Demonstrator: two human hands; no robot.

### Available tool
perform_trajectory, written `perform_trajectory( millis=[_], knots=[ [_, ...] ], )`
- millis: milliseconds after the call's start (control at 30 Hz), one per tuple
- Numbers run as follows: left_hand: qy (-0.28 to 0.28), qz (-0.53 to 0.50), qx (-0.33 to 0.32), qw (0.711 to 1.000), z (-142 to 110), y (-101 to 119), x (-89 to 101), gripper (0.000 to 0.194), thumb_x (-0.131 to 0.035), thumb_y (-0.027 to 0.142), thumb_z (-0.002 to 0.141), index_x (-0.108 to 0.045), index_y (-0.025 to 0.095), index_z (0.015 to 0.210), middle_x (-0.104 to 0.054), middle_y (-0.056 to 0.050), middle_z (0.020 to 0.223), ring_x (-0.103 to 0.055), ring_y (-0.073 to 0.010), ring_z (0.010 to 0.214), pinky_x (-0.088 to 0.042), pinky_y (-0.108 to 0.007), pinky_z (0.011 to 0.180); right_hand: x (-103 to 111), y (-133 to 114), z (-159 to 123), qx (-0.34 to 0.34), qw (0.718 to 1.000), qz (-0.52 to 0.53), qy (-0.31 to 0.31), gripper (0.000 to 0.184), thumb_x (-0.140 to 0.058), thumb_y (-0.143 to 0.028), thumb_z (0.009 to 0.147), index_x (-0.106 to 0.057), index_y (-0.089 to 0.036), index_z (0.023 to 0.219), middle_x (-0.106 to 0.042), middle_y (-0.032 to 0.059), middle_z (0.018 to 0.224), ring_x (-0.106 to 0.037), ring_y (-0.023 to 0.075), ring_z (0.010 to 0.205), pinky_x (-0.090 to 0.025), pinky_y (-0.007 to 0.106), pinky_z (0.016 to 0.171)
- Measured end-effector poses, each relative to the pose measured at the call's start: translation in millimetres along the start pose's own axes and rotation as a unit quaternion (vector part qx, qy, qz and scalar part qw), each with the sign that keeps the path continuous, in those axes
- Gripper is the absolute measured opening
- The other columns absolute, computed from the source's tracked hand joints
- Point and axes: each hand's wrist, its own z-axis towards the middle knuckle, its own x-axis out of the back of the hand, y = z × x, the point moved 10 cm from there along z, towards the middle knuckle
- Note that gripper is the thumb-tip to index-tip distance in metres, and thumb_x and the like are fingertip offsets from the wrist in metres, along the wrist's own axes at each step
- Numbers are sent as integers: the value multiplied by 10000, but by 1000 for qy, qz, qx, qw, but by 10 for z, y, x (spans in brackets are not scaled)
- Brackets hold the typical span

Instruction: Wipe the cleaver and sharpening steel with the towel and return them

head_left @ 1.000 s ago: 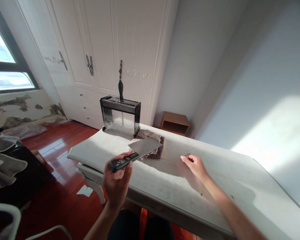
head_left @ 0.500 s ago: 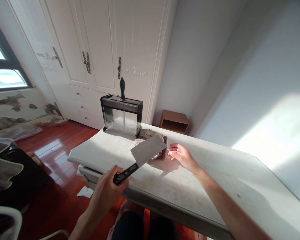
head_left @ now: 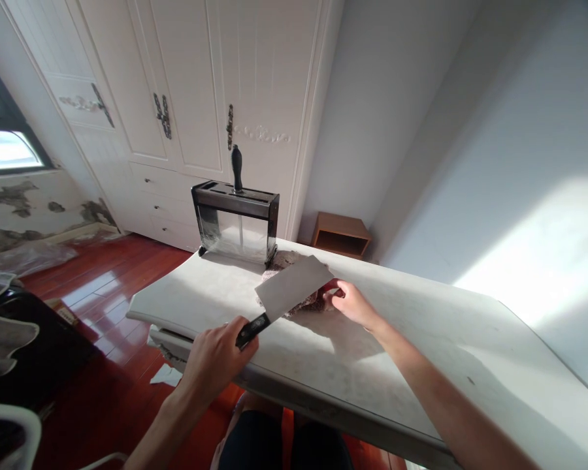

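Behind the long, white, marble-look desk (head_left: 186, 287) stands a white panelled wooden cabinet (head_left: 259, 65). The desk carries a black-framed, clear-panelled block (head_left: 235, 199) with a black ridged handle (head_left: 236, 168) upright in its top. Beside the block lies a crumpled, brown-speckled cloth (head_left: 280, 260). The broad, grey, flat-bladed knife (head_left: 294, 284) is positioned over the cloth, blade angled away from the person. The left hand (head_left: 215, 349) is closed around its black handle; the right hand (head_left: 355, 303) is partly curled at the blade's far end, grip undeterminable. Current step, as judged: two-handed positioning. Any further movement calls for fingers clear of the cutting edge. No lettering is legible.
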Motion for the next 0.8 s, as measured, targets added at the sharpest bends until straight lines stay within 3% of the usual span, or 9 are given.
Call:
perform_trajectory(
  millis=[133,267,400,500,600,800],
  knots=[
    [8,-45,18,999,10,-20,23,233,-420,379,893,-569,223,806,-665,-27,700,-647,-211,685,-320,-258,599,-74,-16,148,9,1000,-25,10,227,-582,-372,814,-707,-188,860,-664,34,758,-539,158,646,-407,283,613],
    [14,-72,34,997,58,-2,42,238,-424,396,895,-556,217,810,-647,-25,701,-623,-198,668,-326,-249,605,-135,27,333,-58,996,-67,-6,390,-555,-537,825,-614,-187,662,-534,0,555,-486,146,556,-319,272,527],
    [31,-96,36,994,108,49,43,249,-430,416,898,-533,222,780,-614,-8,662,-608,-182,653,-342,-238,615,-167,-32,465,-60,993,-95,-30,313,-690,-425,727,-530,-195,588,-530,-12,578,-477,138,587,-304,265,530],
    [48,-129,28,990,144,113,49,286,-445,442,891,-499,218,722,-573,4,623,-566,-160,614,-346,-232,611,-158,-11,474,-45,997,-49,-38,286,-656,-312,722,-458,-199,548,-442,-46,508,-406,109,533,-267,258,507],
    [58,-153,17,986,190,189,27,296,-461,447,880,-494,211,705,-549,13,613,-518,-143,593,-337,-233,609,-111,104,387,-41,998,26,-52,211,-617,-302,709,-500,-189,575,-447,-52,499,-413,106,516,-275,254,499],
    [58,-206,-13,977,310,391,-100,339,-485,475,855,-460,191,672,-441,46,561,-403,-103,547,-288,-227,566,354,353,-6,-79,975,208,-24,150,-649,-320,629,-635,-176,670,-625,0,651,-539,154,628,-412,269,562]
  ],
)
